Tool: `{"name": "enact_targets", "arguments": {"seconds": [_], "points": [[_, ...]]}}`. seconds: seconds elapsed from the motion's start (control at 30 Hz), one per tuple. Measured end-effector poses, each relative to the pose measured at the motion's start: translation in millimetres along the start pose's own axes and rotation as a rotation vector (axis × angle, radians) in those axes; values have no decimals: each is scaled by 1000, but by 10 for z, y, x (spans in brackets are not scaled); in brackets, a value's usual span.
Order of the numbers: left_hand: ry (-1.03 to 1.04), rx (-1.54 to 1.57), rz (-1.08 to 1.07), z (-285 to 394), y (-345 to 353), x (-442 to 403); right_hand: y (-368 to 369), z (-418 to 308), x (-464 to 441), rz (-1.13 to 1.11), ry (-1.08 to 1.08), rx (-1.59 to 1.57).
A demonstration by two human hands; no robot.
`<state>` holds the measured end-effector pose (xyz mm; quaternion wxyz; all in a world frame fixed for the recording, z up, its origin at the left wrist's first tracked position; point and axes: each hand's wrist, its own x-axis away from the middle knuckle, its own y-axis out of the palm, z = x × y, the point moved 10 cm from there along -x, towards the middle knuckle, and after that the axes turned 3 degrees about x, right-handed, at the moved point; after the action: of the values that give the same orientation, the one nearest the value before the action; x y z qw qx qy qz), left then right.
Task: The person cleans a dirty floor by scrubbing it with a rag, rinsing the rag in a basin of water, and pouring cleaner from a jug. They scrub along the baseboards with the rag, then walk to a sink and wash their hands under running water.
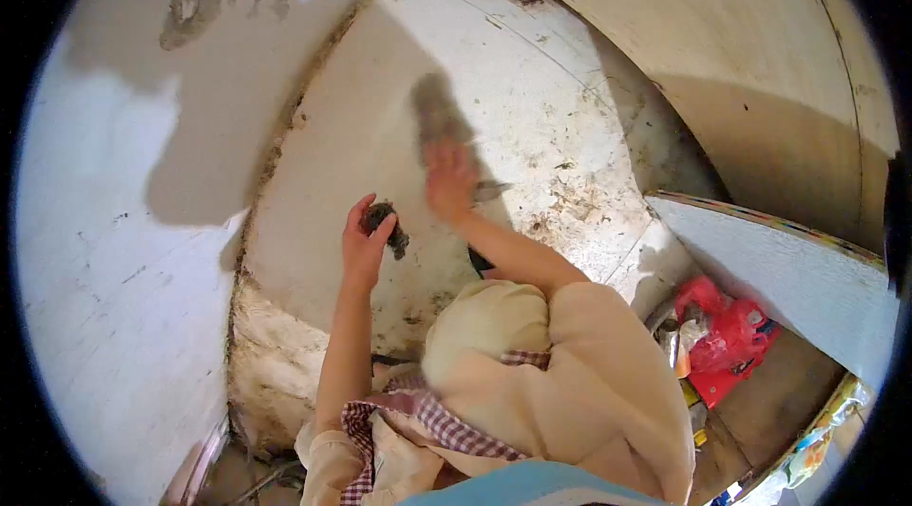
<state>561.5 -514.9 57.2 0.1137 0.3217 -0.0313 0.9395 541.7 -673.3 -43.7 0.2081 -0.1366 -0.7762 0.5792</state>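
Observation:
My left hand [361, 245] is closed, thumb and fingers pinching a dark, fuzzy clump [389, 229] just above the pale, stained floor [370, 116]. Whether the clump is matted dirt or a worn scouring pad, I cannot make out. My right hand [448, 178] reaches forward over the same floor, its fingers smeared by motion. Beyond those fingertips lies a blurred dark patch [437, 107], which may be shadow or something under the hand. A small grey pointed shape [490, 190] shows beside the right wrist.
A white wall [104, 192] with peeling patches rises on the left, meeting the floor along a dirty seam. Brown debris [575, 202] is scattered to the right. A curved wooden panel [750, 21], a white board [779, 268] and a red plastic bag [727, 330] stand further right.

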Motion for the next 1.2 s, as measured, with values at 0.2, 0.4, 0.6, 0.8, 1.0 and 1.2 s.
{"name": "enact_targets", "arguments": {"seconds": [0.2, 0.4, 0.6, 0.8, 1.0, 1.2], "points": [[-20, 103, 11, -102, 87, -261, -316, -551, 194, -511, -76, -1283], [35, -119, -270, -207, 1070, -191, -561, 801, 32, -478, 162, -1236], [435, -1018, -115, -400, 537, -520, -839, 1917, -352, 187, -45, -115], [363, -1377, 141, -265, -46, -748, -1177, 1403, -454, 298, -114, -106], [269, -1367, 45, -388, -9, -883, -1151, 1505, -881, 399, -85, -130], [232, -1504, 17, -474, 9, -999, -912, 1732, -1222, 303, -81, -75]]}}
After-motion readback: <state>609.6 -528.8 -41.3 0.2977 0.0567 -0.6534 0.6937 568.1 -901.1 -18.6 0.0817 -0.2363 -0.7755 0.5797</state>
